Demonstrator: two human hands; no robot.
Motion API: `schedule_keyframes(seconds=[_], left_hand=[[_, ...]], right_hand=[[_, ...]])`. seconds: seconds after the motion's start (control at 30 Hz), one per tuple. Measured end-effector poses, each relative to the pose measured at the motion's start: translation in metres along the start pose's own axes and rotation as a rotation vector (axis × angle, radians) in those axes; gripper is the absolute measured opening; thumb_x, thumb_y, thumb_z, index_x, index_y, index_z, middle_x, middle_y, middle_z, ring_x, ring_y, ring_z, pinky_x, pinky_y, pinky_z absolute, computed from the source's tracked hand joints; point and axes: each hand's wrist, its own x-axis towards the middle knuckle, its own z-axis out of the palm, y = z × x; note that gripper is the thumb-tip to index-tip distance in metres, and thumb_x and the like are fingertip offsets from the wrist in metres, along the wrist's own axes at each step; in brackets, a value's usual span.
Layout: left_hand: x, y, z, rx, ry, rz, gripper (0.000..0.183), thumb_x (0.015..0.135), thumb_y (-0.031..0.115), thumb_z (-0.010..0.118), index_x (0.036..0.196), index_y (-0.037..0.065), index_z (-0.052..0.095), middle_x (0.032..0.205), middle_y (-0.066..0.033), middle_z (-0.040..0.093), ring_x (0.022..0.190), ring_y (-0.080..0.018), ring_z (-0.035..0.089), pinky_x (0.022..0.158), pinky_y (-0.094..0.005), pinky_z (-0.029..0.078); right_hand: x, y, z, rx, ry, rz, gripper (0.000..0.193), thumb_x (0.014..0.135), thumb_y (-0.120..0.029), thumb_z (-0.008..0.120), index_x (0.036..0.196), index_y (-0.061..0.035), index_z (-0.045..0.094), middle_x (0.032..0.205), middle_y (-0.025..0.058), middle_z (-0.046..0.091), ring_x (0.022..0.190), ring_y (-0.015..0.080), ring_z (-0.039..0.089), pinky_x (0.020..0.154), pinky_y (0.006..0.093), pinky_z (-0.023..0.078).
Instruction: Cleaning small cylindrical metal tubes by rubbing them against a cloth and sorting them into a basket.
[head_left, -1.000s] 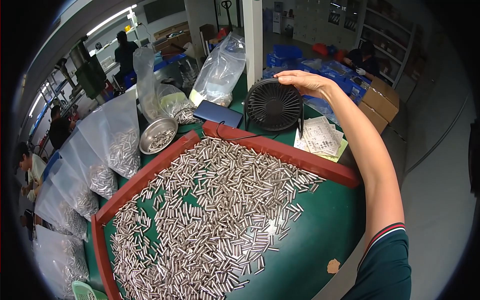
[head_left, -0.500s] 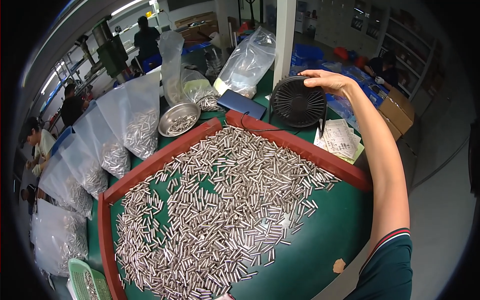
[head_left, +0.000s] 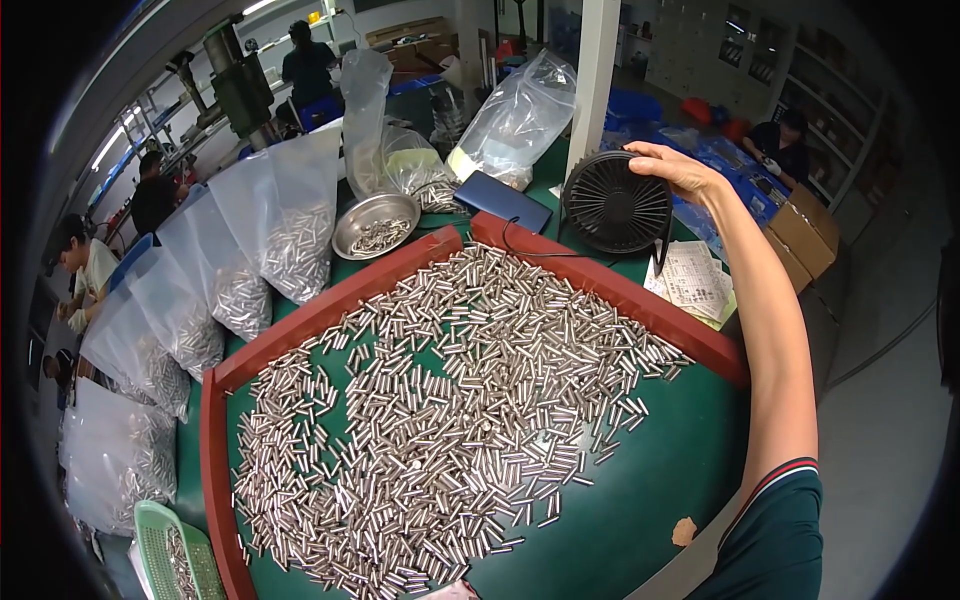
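Note:
My right hand (head_left: 685,172) reaches forward along the right side and grips the upper rim of a small black desk fan (head_left: 617,208) with its fingertips. The fan stands behind the red raised edging (head_left: 600,278), and a thin cable runs from it. Many short shiny metal pins (head_left: 480,390) lie spread in a thick layer on the green tabletop (head_left: 640,490), inside the edging. My left hand does not show. A pale pinkish patch (head_left: 452,592) at the lower edge is cut off, and I cannot make out what it is.
Several clear bags of pins (head_left: 290,245) stand along the left, with a green basket (head_left: 165,540) below them. Behind the edging are a steel bowl (head_left: 377,226), a dark blue box (head_left: 503,202) and paper sheets (head_left: 692,278). Other people work farther back.
The whole view has shifted a little, so the table and fan appear slightly farther right. My right hand keeps its hold on the fan's rim. More of the pinkish patch shows.

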Motion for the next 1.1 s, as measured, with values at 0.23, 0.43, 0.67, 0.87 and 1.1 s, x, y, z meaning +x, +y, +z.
schedule_keyframes(seconds=[0.23, 0.43, 0.67, 0.87, 1.1], left_hand=[[-0.003, -0.008, -0.002, -0.007, -0.009, -0.012, 0.013, 0.084, 0.001, 0.05, 0.097, -0.001, 0.05, 0.087, -0.0082, 0.052, 0.074, -0.0138, 0.049, 0.067, -0.0229, 0.044], [-0.002, -0.009, -0.003, -0.014, -0.039, 0.02, 0.013, 0.084, 0.0, 0.049, 0.097, -0.001, 0.049, 0.087, -0.0077, 0.052, 0.074, -0.0129, 0.049, 0.067, -0.0223, 0.044], [-0.001, -0.009, -0.001, -0.035, -0.034, 0.02, 0.012, 0.084, 0.001, 0.049, 0.096, 0.0, 0.05, 0.085, -0.0061, 0.052, 0.071, -0.012, 0.048, 0.065, -0.022, 0.043], [-0.005, -0.011, -0.004, -0.036, -0.049, -0.005, 0.012, 0.084, 0.001, 0.049, 0.096, 0.0, 0.05, 0.084, -0.0062, 0.052, 0.072, -0.012, 0.048, 0.066, -0.0219, 0.043], [-0.004, -0.011, -0.005, -0.033, -0.037, 0.009, 0.011, 0.084, 0.0, 0.048, 0.095, -0.001, 0.05, 0.084, -0.0064, 0.052, 0.072, -0.0123, 0.048, 0.067, -0.0218, 0.043]], right_hand=[[-0.001, 0.001, 0.003, -0.011, 0.026, -0.015, 0.076, 0.065, -0.049, 0.066, 0.123, -0.0085, 0.039, 0.116, 0.0085, 0.047, 0.108, 0.0198, 0.044, 0.094, 0.0332, 0.032], [-0.015, -0.011, -0.003, -0.176, 0.226, -0.089, 0.075, 0.071, -0.061, 0.054, 0.127, -0.0134, 0.036, 0.121, 0.0084, 0.044, 0.115, 0.0206, 0.038, 0.093, 0.0383, 0.031], [-0.037, -0.057, 0.03, 0.068, 0.887, -0.617, 0.022, 0.079, -0.02, 0.061, 0.09, -0.0012, 0.061, 0.078, 0.0023, 0.06, 0.072, 0.0081, 0.054, 0.069, 0.0202, 0.043], [-0.085, -0.098, 0.088, 0.119, 0.786, -0.786, 0.015, 0.081, -0.016, 0.058, 0.086, -0.0017, 0.062, 0.067, -0.0001, 0.057, 0.062, 0.0046, 0.051, 0.059, 0.0178, 0.041], [-0.136, -0.119, 0.136, 0.215, 0.614, -0.839, 0.013, 0.083, -0.011, 0.054, 0.087, 0.0007, 0.059, 0.054, -0.0035, 0.049, 0.044, 0.0007, 0.041, 0.041, 0.0155, 0.029]])
